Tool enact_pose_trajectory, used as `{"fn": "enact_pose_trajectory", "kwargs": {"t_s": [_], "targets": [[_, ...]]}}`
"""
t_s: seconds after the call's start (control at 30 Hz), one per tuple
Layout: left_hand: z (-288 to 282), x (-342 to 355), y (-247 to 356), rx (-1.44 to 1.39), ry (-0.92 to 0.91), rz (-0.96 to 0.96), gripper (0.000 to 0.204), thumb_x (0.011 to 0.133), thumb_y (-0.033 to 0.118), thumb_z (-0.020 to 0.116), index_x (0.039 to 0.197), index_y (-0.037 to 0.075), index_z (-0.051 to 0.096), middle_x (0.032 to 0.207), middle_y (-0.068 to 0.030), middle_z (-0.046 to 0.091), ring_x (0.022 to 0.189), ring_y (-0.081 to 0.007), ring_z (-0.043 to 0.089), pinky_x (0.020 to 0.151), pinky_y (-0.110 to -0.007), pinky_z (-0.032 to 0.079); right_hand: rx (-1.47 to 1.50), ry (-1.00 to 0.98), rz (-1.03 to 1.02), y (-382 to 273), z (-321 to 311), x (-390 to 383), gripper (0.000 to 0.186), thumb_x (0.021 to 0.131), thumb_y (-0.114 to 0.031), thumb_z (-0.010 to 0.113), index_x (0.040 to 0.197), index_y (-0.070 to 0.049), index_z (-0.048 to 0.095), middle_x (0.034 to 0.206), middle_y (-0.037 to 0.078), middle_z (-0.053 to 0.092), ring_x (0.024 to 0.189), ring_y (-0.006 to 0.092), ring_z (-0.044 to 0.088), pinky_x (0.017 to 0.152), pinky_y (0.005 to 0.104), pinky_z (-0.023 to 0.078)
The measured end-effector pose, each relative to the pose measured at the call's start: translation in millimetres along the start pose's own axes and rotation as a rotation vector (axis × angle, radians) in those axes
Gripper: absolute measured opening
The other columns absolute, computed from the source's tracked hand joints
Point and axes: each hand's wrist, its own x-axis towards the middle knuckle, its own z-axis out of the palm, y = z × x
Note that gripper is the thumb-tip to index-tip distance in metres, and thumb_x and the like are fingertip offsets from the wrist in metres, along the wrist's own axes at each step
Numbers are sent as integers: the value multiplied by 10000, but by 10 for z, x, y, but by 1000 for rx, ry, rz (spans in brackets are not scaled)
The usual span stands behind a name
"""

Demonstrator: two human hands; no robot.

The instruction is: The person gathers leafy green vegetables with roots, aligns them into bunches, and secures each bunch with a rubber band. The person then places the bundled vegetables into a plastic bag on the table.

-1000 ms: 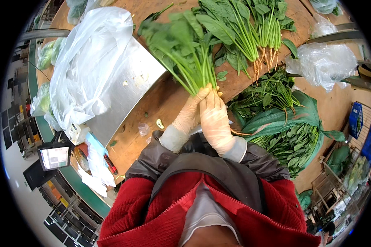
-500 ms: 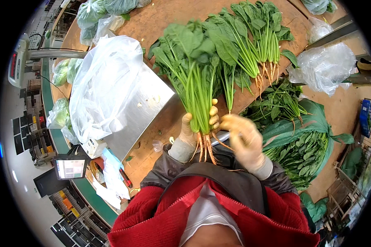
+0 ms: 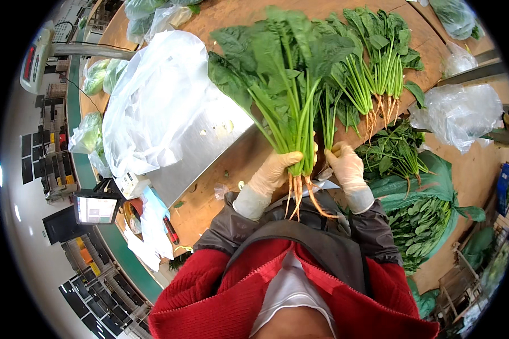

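My gloved left hand (image 3: 272,174) is closed around the lower stems of a spinach bunch (image 3: 296,121), just above its orange roots. The roots hang toward me, and the broad leaves fan out away from me, blurred at the top. Just right of it, my gloved right hand (image 3: 348,168) pinches the root end of a thinner spinach plant (image 3: 329,120), whose upper part lies behind the bunch's leaves. More spinach bunches (image 3: 389,70) rest on the wooden table (image 3: 232,161) at the far right, roots pointing toward me.
A steel platform (image 3: 209,133) carries clear plastic bags (image 3: 152,101) on the left. Below the table's right edge is a green sack (image 3: 435,189) of leafy greens. A small screen (image 3: 96,209) and a red-and-black tool (image 3: 171,230) are at near left. Another plastic bag (image 3: 461,113) hangs at right.
My right hand has moved from beside the bunch's roots to the thinner plant's root end, where its fingers have closed. The bunch in my left hand has turned and its leaves have spread.
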Motion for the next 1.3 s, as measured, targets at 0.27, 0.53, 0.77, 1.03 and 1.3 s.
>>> {"fn": "enact_pose_trajectory", "kwargs": {"t_s": [0.27, 0.53, 0.77, 1.03, 1.3], "targets": [[-41, 192, -374, -216, 231, -75, 472, 826, 280, 633, 1169, 13, 449, 1059, -111, 563, 911, -198, 585, 783, -326, 523, 490, -93, -242, -391, 22, -230, 505, 765, -184, 685, 1160, 5, 433, 845, 63, 525, 717, 137, 522, 658, 272, 477], [-144, 166, -423, -244, 122, -66, 569, 817, 405, 615, 1208, 35, 431, 1113, -65, 543, 975, -168, 553, 840, -298, 486, 365, 111, -179, -474, -65, -316, 279, 769, 2, 564, 1045, 10, 526, 982, 110, 563, 778, 180, 583, 695, 257, 487], [-213, 184, -434, -318, 124, -74, 524, 829, 300, 622, 1217, 17, 412, 1135, -85, 537, 981, -181, 562, 845, -314, 498, 1240, 86, -134, -622, -89, -425, 281, 834, 33, 479, 1112, 31, 440, 1092, 139, 528, 938, 188, 557, 744, 279, 505], [-326, 237, -456, -373, 239, -196, 337, 811, 114, 626, 1102, -18, 517, 1057, -143, 585, 945, -242, 590, 869, -397, 505, 1471, -72, 88, -193, -496, -23, 296, 850, -59, 477, 1109, 74, 424, 1103, 193, 521, 992, 255, 559, 855, 354, 484], [-314, 351, -624, -547, 195, -221, 254, 807, 74, 613, 1035, -11, 539, 928, -93, 619, 810, -184, 621, 765, -325, 532, 1641, -275, 200, -42, -447, 6, 313, 853, -79, 491, 1118, 82, 446, 1110, 200, 527, 1031, 304, 551, 720, 333, 546]]}}
